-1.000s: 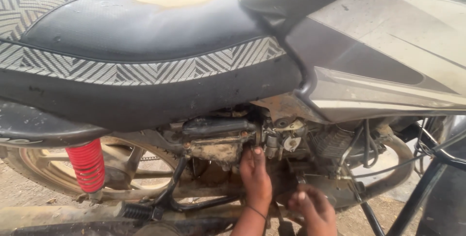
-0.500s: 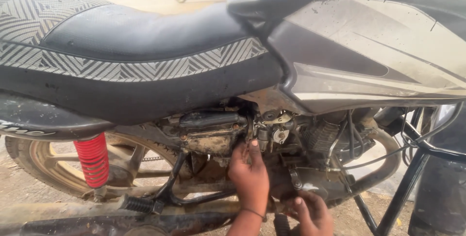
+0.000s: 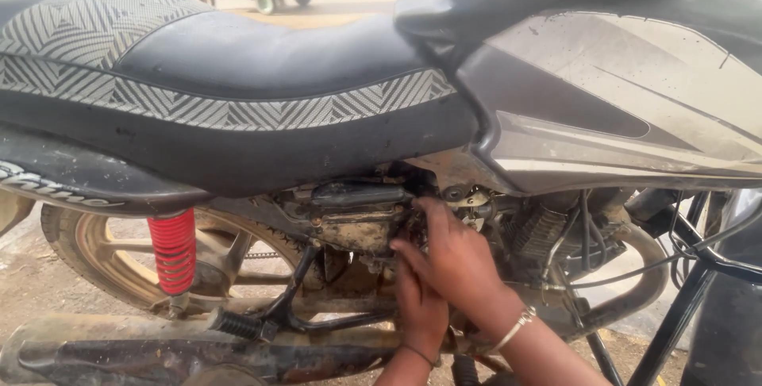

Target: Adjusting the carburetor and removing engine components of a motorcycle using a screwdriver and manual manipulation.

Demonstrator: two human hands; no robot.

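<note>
A: Where are the hands placed?

B: Both are pressed into the engine bay of the motorcycle (image 3: pixel 556 108), under the join of seat (image 3: pixel 238 76) and tank; the right hand (image 3: pixel 456 263) is laid over the left hand (image 3: pixel 421 307); a metal bangle is seen on the right wrist, a thin dark band on the left.

A: Grip state?

B: Right fingers are curled, tips set against the dirty carburettor block (image 3: pixel 353 223); whether anything is pinched cannot be told; the left hand is mostly covered by the right, so its grip cannot be told either.

A: How is the block described?

B: A small metal body, caked in brown grime and oil; a dark flat cap is seen on top; it is tucked just below the seat edge, left of the finned cylinder (image 3: pixel 540 231); black cables are routed close by on the right.

A: Surroundings?

B: A red coil shock (image 3: pixel 173 251) is mounted ahead of the spoked rear wheel (image 3: pixel 95 251); a rusty, mud-streaked exhaust (image 3: pixel 159 350) is run low along the bottom; the seat is black with a grey zigzag band; the tank panel is grey and dusty; vehicles are seen on the road behind.
</note>
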